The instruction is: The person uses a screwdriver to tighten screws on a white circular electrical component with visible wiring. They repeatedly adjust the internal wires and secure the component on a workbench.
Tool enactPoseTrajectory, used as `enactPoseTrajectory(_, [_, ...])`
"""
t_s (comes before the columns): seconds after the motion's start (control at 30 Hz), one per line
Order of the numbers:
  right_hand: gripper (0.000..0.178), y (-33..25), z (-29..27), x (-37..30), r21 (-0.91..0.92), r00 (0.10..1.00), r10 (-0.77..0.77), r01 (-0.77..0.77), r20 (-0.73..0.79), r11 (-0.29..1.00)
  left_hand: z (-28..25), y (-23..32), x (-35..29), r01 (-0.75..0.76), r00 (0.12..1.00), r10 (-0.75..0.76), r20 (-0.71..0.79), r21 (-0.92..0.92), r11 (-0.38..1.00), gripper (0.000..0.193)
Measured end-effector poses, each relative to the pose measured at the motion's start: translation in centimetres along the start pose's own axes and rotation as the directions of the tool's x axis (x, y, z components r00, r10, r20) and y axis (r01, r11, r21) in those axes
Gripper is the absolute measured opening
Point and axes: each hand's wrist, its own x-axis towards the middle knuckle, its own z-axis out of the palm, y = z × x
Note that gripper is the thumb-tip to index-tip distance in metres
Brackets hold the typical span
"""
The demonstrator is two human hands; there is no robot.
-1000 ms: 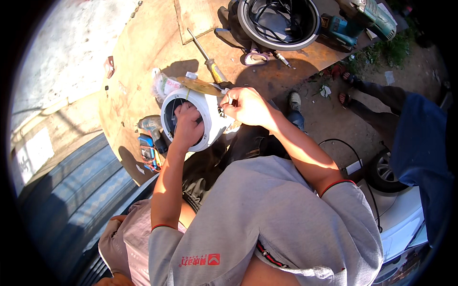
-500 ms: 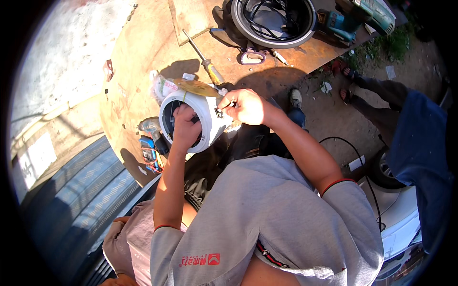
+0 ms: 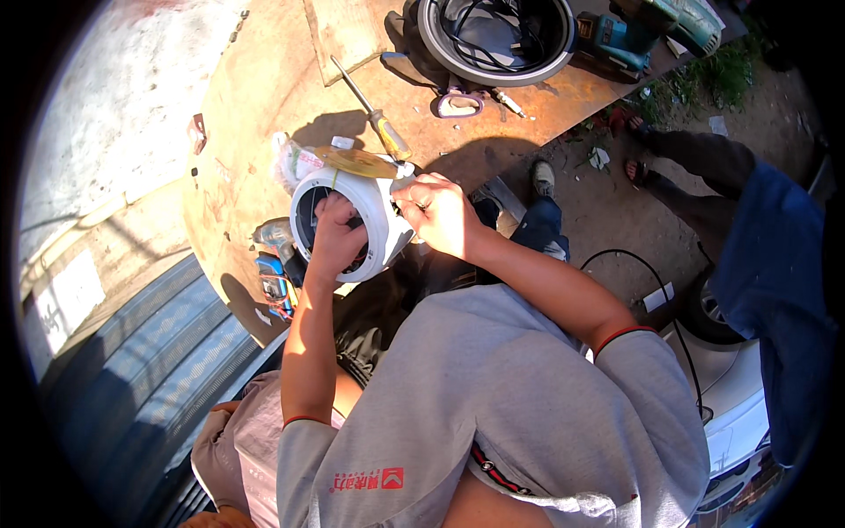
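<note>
A white, round appliance housing [image 3: 380,220] lies tilted on its side at the table's near edge, its dark open end facing left. My left hand [image 3: 337,231] reaches into that opening with fingers curled; the fingertips and whatever they grip are hidden inside. Against the housing's outer right wall, my right hand [image 3: 437,216] is closed in a pinch. A small dark part shows at its fingertips, too small to name. A yellowish disc-like piece [image 3: 356,162] rests on top of the housing. Just beyond it lies a screwdriver [image 3: 387,134] with a yellow handle.
A dark pot [image 3: 563,53] holding a black cable stands at the back, beside teal power tools [image 3: 616,44]. Scissors [image 3: 460,106] lie before it. Left of the housing are a drill [image 3: 275,236] and a blue meter [image 3: 275,283]. Other people stand at right and sit at lower left.
My right hand has shifted slightly left and turned, its fingers closer together against the housing wall. My left hand stays inside the opening. The whole view has shifted a little.
</note>
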Motion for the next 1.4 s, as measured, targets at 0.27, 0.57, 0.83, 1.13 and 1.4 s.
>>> enactPoseTrajectory(0.27, [0.010,-1.1,-3.0,0.2,-0.107,0.995,0.083,-0.089,-0.055,0.990,0.3,0.2,-0.1,-0.024,1.000,0.024,0.005,0.054,0.998,0.027])
enactPoseTrajectory(0.57, [0.027,3.6,-6.7,2.8,0.159,0.837,0.507,-0.482,-0.208,0.862,1.0,-0.1,-0.4,0.022,0.996,-0.017,-0.088,0.057,0.998,0.022])
enactPoseTrajectory(0.83, [0.049,1.2,-6.7,1.4,-0.287,0.936,0.247,-0.316,-0.252,0.904,1.1,0.1,-0.4,-0.022,0.998,0.033,-0.062,0.170,0.985,0.016])
enactPoseTrajectory(1.13, [0.028,-2.2,-5.6,0.7,-0.079,0.967,0.245,-0.240,0.073,0.968,-0.1,1.3,0.2,-0.024,0.996,0.006,0.084,0.209,0.978,0.020])
enactPoseTrajectory(1.4, [0.032,-1.5,-2.0,-0.9,-0.109,0.966,0.125,-0.103,0.225,0.989,0.4,0.0,-0.1,-0.047,0.999,0.041,0.035,0.204,0.978,0.018])
